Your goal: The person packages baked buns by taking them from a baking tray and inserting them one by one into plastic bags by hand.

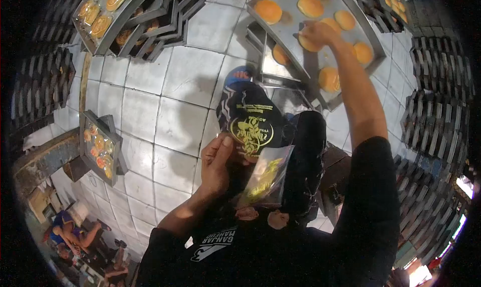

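My left hand pinches the edge of a clear plastic bag with yellow lettering and a round yellow emblem, held over my lap. My right hand reaches to the metal baking tray, its fingers closed around a round golden bun. Around it on the same tray lie several more buns, among them one bun at the far left corner and another bun nearer me. A stack of clear bags with yellow print rests on my lap.
Stacked trays with wrapped buns stand at the upper left. A smaller tray of wrapped buns sits on the left. Dark stacked trays line the right side. Another person sits at the lower left. White tiles cover the floor.
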A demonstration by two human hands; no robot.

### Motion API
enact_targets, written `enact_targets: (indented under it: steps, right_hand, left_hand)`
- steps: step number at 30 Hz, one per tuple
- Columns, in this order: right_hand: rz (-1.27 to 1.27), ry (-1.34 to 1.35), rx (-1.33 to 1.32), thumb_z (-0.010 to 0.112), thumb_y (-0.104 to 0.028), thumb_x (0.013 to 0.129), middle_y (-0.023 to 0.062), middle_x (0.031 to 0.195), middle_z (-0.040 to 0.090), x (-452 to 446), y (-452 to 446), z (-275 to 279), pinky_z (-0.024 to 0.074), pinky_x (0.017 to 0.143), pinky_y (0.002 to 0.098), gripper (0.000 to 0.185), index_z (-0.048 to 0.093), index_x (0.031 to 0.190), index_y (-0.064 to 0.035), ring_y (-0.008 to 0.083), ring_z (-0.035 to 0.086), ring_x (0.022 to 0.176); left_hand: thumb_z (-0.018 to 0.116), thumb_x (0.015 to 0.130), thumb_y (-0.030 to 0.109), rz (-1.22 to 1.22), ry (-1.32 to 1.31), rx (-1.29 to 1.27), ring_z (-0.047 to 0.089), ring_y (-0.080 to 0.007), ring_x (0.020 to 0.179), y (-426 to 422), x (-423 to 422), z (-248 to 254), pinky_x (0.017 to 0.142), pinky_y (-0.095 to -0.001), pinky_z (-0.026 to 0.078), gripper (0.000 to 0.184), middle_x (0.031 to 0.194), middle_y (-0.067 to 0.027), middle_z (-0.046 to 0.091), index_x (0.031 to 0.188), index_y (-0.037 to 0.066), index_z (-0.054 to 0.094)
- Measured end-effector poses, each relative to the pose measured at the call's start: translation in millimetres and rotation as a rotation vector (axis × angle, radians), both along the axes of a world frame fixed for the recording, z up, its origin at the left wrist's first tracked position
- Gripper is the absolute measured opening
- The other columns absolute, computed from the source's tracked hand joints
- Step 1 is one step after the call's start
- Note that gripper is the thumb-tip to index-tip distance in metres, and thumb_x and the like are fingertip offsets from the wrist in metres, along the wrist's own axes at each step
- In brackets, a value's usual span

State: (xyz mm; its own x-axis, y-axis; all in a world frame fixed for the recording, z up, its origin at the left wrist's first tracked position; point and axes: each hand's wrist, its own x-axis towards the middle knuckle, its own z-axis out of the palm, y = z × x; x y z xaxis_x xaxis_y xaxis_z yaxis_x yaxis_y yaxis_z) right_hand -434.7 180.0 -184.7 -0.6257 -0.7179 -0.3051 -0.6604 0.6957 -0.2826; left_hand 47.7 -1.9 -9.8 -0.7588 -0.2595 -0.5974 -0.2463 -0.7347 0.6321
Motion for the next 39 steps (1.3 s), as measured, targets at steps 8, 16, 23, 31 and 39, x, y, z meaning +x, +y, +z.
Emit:
enact_targets:
  steps: [8, 16, 23, 31, 39]
  right_hand:
    - [0.025, 0.123, -0.032, 0.083, -0.044, 0.076, 0.0185, 0.114, 0.070, 98.9, 45.3, 45.0, 0.0541, 0.091, 0.0512, 0.064, 0.062, 0.127, -0.0134, 0.0402, 0.067, 0.107]
    - [-0.733, -1.035, -1.270, 0.075, -0.028, 0.095, 0.0094, 0.136, 0.062, 246.9, 46.1, 178.9, 0.0546, 0.101, 0.0505, 0.060, 0.048, 0.145, -0.0065, 0.0266, 0.063, 0.124]
    - [-0.034, 0.079, -1.031, 0.084, -0.003, 0.071, 0.0159, 0.126, 0.061, 426.2, -2.4, 270.0, 0.0510, 0.099, 0.0417, 0.054, 0.061, 0.119, -0.0048, 0.0331, 0.062, 0.116]
    - [0.008, 0.587, -0.875, 0.074, 0.005, 0.066, 0.0143, 0.117, 0.062, 434.8, 4.5, 275.9, 0.0465, 0.108, 0.0545, 0.049, 0.062, 0.112, -0.0042, 0.0344, 0.063, 0.112]
    - [-0.043, 0.453, -0.766, 0.064, -0.002, 0.085, 0.0242, 0.141, 0.057, 456.3, -37.3, 229.0, 0.0283, 0.122, 0.0574, 0.056, 0.054, 0.140, -0.0009, 0.0385, 0.050, 0.139]
  left_hand:
    - [0.051, 0.109, 0.027, 0.005, 0.087, 0.037, 0.074, -0.0248, 0.082, -3.8, 3.0, -0.5, 0.071, -0.0320, 0.058, 0.029, 0.097, -0.0151, 0.072, 0.108, 0.001, 0.062]
    - [0.055, 0.107, 0.026, 0.082, 0.191, 0.009, 0.070, -0.0302, 0.101, -33.2, -20.4, -13.5, 0.089, -0.0442, 0.058, 0.029, 0.118, -0.0219, 0.067, 0.119, 0.000, 0.056]
    - [0.063, 0.101, 0.017, 0.145, 0.119, 0.113, 0.073, -0.0306, 0.093, -21.4, -72.2, -2.3, 0.079, -0.0403, 0.063, 0.025, 0.107, -0.0204, 0.070, 0.114, -0.002, 0.055]
    - [0.052, 0.104, 0.037, -0.137, 0.239, 0.318, 0.069, -0.0259, 0.108, 27.5, -31.4, 59.6, 0.095, -0.0428, 0.056, 0.038, 0.118, -0.0112, 0.070, 0.122, 0.006, 0.064]
    - [0.037, 0.110, 0.041, 0.045, 0.337, 0.028, 0.058, -0.0283, 0.129, 33.3, 0.5, 52.8, 0.113, -0.0432, 0.044, 0.050, 0.140, -0.0138, 0.061, 0.141, 0.005, 0.053]
